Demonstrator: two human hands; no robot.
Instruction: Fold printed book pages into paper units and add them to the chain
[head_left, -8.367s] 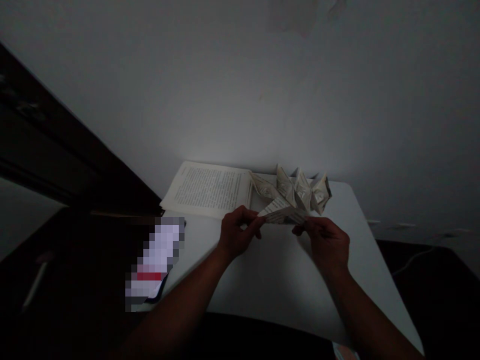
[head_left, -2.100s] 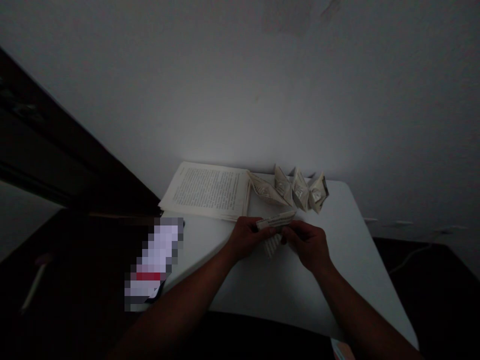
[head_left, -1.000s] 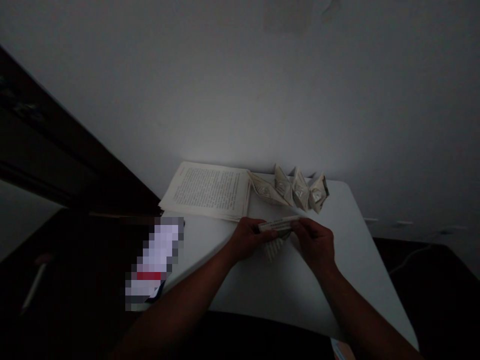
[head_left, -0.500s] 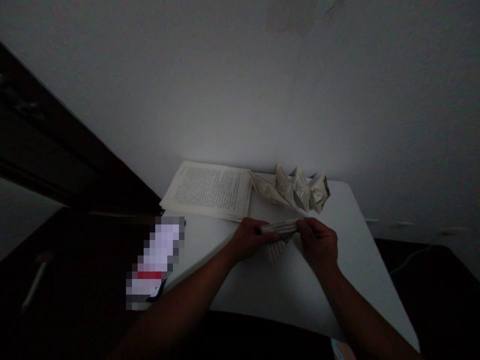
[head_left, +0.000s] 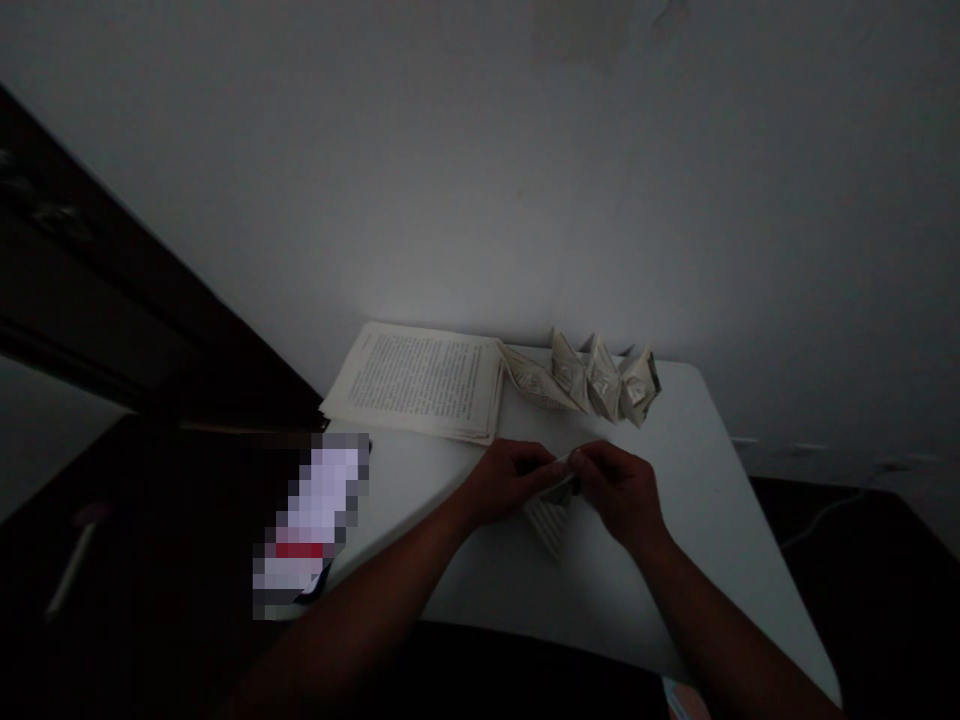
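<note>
Between my two hands is a folded sheet of printed paper [head_left: 549,525], its pointed corner hanging down toward me. My left hand [head_left: 517,480] pinches its upper edge between thumb and fingers. From the other side, my right hand [head_left: 616,490] grips the same edge, with its fingertips close to the left thumb. Much of the upper fold is hidden behind the fingers. Just beyond the hands, several folded paper boats [head_left: 602,380] stand in a row near the wall.
A stack of printed pages [head_left: 416,385] lies at the table's back left. A phone with a blurred screen [head_left: 319,510] rests on the left edge of the white table [head_left: 720,520]. The wall [head_left: 480,200] rises right behind, and a cable [head_left: 832,505] runs at right.
My right hand has moved left, closer to my left hand. The paper has turned, so its upper strip shows less and its lower point hangs further down.
</note>
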